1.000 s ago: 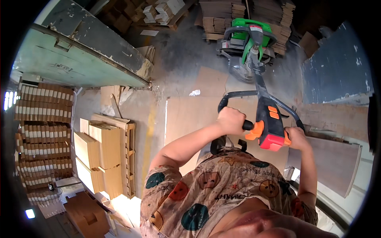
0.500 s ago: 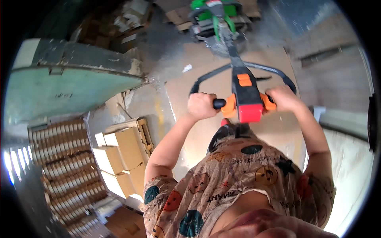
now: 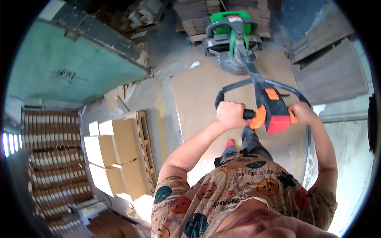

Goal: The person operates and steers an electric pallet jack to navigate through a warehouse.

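Both hands grip the tiller of an electric pallet truck with a green body. My left hand is wrapped round the left black grip, beside an orange thumb control. On the opposite side my right hand closes round the right grip, which it mostly hides. Between them is the black control head, with an orange button and a red end block facing me. A dark bow-shaped bar loops round the grips, and the shaft runs away to the truck.
A green metal door stands at far left. Left of me, pale cartons rest against or on a wooden pallet; stacked cartons lie beyond. Brown flat sheet covers floor. Boards lean at right; cardboard stacks stand behind the truck.
The tiller, both hands and the truck have shifted rightward and slightly lower in the picture. The surroundings have turned and shifted too. Both hands have kept their hold.
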### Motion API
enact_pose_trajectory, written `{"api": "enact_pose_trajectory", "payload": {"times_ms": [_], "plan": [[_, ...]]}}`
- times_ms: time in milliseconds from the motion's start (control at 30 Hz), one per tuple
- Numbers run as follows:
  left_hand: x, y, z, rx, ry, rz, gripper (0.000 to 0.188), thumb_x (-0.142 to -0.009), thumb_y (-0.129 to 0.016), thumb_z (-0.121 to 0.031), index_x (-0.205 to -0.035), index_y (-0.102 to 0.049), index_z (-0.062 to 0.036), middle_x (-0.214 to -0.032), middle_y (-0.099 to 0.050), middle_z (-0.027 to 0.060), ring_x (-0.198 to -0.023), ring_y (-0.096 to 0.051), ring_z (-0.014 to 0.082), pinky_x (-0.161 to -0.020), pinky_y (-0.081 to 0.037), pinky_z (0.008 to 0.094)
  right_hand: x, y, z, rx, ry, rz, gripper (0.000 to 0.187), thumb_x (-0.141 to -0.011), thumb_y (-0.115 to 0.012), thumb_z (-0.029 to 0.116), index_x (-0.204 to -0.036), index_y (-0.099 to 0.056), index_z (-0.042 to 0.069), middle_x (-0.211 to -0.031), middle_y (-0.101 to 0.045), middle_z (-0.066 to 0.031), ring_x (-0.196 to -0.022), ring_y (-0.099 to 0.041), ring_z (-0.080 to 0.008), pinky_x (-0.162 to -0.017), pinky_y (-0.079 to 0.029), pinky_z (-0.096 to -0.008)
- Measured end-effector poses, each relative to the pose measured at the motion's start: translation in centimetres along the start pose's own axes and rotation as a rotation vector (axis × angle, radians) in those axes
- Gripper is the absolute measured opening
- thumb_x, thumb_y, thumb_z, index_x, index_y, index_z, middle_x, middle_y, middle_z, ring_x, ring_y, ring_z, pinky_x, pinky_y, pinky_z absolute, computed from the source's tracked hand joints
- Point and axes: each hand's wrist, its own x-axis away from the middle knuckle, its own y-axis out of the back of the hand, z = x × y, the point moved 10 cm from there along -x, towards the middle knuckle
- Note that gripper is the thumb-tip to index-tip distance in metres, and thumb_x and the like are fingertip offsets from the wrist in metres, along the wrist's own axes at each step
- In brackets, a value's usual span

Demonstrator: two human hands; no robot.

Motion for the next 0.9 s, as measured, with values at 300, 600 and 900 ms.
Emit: {"api": "enact_pose_trajectory", "payload": {"times_ms": [300,600,900], "plan": [[13.9,-4.5,-4.7,0.046,0.029,0.092,0.020,-0.060,-0.065,-0.028,-0.068,-0.063,-0.0106,-0.061,-0.062,0.0100,-0.060,-0.063,0.0285,-0.055,-0.049,0.0386,10.6,-7.5,7.8,0.074,0.101,0.013,0.046,-0.054,-0.079,0.041,-0.075,-0.061,0.003,-0.070,-0.060,-0.0178,-0.073,-0.060,-0.0376,-0.066,-0.048,-0.0419],[26.0,-7.6,-11.3,-0.001,0.084,0.106,0.019,-0.060,-0.065,-0.029,-0.068,-0.064,-0.0112,-0.060,-0.061,0.0095,-0.058,-0.063,0.0275,-0.056,-0.049,0.0382,21.9,-14.1,12.3,0.080,0.100,0.106,0.044,-0.056,-0.076,0.037,-0.077,-0.060,0.002,-0.068,-0.060,-0.0179,-0.074,-0.060,-0.0369,-0.068,-0.047,-0.0418],[38.4,-9.7,-17.8,0.012,0.081,0.014,0.018,-0.059,-0.066,-0.028,-0.061,-0.060,-0.0111,-0.057,-0.059,0.0087,-0.056,-0.061,0.0281,-0.055,-0.049,0.0380,33.2,-21.2,17.3,0.102,0.104,0.143,0.058,-0.056,-0.076,0.053,-0.081,-0.061,0.002,-0.074,-0.063,-0.0163,-0.078,-0.061,-0.0354,-0.072,-0.046,-0.0416]]}}
